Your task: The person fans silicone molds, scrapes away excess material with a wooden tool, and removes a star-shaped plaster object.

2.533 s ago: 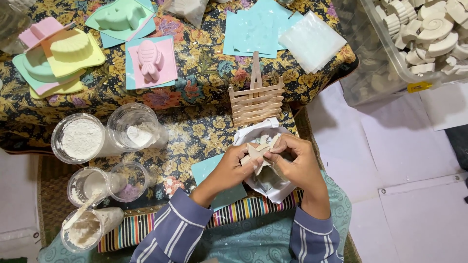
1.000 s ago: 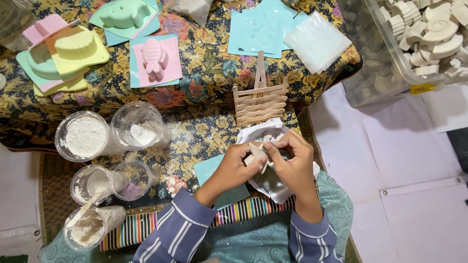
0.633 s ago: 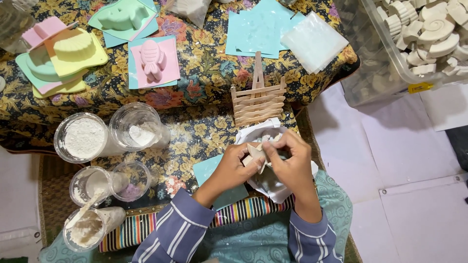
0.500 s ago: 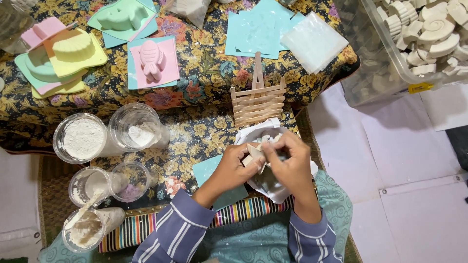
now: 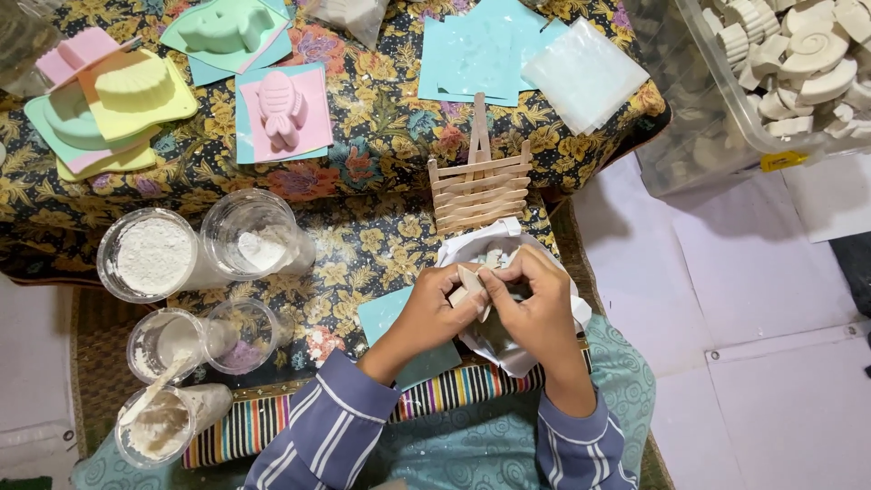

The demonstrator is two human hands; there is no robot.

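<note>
Here, a small pale plaster piece (image 5: 469,279), matte and chalky with flat broken-looking faces, is pinched between both hands over a crumpled white plastic bag (image 5: 553,338) of similar fragments. The left hand (image 5: 434,309) curls its fingers shut around the piece's near end; the right hand (image 5: 537,307) closes on it from the other side, thumb pressed on top. How the piece is shaped underneath cannot be told.

Just beyond the bag stands a little wooden easel (image 5: 478,186) of flat craft sticks on the floral cloth (image 5: 381,145). Left of the bag lies a teal paper sheet (image 5: 386,318), partly under the left wrist. Farther left of the bag are clear plastic cups: one full of white powder (image 5: 150,255), one nearly empty (image 5: 258,238), others crusted with plaster. Well beyond the bag lie a pink fish mould (image 5: 282,107), a yellow shell mould (image 5: 136,89) and a green mould (image 5: 227,29). Right of the bag the white tiled floor (image 5: 753,363) is open, with a clear bin of white shell castings (image 5: 798,63) up at the far edge.
</note>
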